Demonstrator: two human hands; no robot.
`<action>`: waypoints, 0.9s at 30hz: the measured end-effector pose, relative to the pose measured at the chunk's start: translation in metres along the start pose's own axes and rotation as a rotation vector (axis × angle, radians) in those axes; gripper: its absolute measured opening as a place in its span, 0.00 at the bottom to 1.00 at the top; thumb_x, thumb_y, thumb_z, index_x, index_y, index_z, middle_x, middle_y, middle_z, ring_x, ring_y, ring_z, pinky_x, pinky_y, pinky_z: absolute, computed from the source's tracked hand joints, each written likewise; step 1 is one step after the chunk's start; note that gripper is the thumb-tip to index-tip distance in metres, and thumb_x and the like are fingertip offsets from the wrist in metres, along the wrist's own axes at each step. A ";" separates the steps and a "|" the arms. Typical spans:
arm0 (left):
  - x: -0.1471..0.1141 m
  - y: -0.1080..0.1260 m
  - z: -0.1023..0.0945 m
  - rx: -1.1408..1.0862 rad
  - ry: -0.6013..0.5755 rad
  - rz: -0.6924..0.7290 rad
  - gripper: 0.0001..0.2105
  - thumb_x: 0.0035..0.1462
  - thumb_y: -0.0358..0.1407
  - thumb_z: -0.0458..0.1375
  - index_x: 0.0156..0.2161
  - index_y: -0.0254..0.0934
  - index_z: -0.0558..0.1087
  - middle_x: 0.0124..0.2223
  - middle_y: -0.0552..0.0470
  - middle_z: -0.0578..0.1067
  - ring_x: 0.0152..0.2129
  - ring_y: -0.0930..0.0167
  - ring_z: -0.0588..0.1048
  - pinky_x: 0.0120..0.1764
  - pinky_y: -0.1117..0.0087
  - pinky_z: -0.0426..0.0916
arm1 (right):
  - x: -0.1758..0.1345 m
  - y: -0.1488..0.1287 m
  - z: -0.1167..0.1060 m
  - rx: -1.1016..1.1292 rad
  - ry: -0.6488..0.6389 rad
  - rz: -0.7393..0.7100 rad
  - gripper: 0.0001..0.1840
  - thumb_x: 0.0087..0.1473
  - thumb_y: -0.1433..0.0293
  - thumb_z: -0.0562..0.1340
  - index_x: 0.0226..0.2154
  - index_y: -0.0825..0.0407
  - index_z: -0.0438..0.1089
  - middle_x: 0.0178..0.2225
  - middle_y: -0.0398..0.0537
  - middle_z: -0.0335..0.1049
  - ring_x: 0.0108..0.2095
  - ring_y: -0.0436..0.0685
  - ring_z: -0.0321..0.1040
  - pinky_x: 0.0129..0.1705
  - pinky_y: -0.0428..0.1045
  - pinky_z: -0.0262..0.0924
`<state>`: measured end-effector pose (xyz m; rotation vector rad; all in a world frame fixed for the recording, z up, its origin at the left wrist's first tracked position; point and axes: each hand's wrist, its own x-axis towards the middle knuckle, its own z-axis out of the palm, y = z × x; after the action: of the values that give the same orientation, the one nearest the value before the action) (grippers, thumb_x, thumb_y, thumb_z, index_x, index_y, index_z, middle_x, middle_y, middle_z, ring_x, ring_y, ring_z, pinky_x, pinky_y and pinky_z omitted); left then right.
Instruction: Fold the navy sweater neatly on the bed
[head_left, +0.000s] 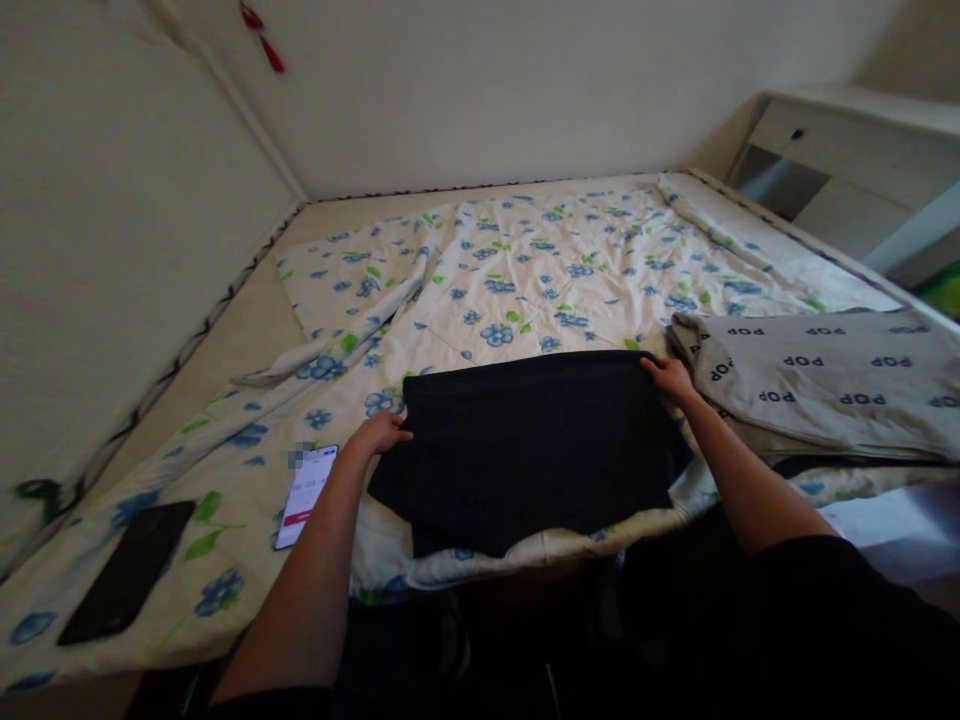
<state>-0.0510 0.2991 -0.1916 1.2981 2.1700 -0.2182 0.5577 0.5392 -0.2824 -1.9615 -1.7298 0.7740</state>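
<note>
A dark garment (525,450), doubled over into a wide, low shape, lies flat at the near edge of the bed; its exact kind is hard to tell in the dim light. My left hand (384,432) grips its left edge, with thumb and fingers closed at the border. At the far right corner, my right hand (667,378) pinches the cloth between thumb and fingers. The lower part of the garment reaches the bed's front edge. Beneath it is a white sheet (517,285) with blue flowers and green leaves.
Left of my left arm lie a phone with a lit screen (307,495) and a black phone-like slab (127,570). Folded grey cloth (817,375) printed "POP" rests to the right. Walls border the bed, and a white cabinet (855,165) stands at the back right.
</note>
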 end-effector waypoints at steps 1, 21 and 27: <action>0.001 0.001 0.001 0.023 0.000 -0.014 0.12 0.56 0.43 0.67 0.42 0.38 0.82 0.45 0.43 0.87 0.47 0.55 0.85 0.49 0.66 0.75 | 0.001 0.002 0.001 -0.041 -0.022 0.029 0.23 0.68 0.54 0.66 0.38 0.59 0.84 0.29 0.54 0.79 0.35 0.63 0.79 0.42 0.51 0.69; -0.012 0.120 0.071 0.257 0.307 0.429 0.33 0.79 0.51 0.47 0.83 0.47 0.57 0.84 0.52 0.55 0.81 0.56 0.51 0.80 0.47 0.47 | -0.100 -0.101 0.086 -0.354 -0.370 -0.693 0.38 0.78 0.49 0.52 0.81 0.46 0.57 0.82 0.51 0.52 0.82 0.73 0.45 0.81 0.72 0.38; -0.014 0.111 0.060 0.272 0.261 0.339 0.36 0.78 0.53 0.47 0.83 0.40 0.55 0.84 0.44 0.53 0.82 0.54 0.50 0.79 0.44 0.49 | -0.101 -0.102 0.084 -0.388 -0.277 -0.549 0.43 0.77 0.46 0.51 0.83 0.52 0.52 0.83 0.56 0.46 0.82 0.74 0.42 0.82 0.74 0.35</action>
<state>0.0721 0.3196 -0.2154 1.9177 2.1371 -0.2217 0.4182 0.4498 -0.2683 -1.5002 -2.5891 0.5544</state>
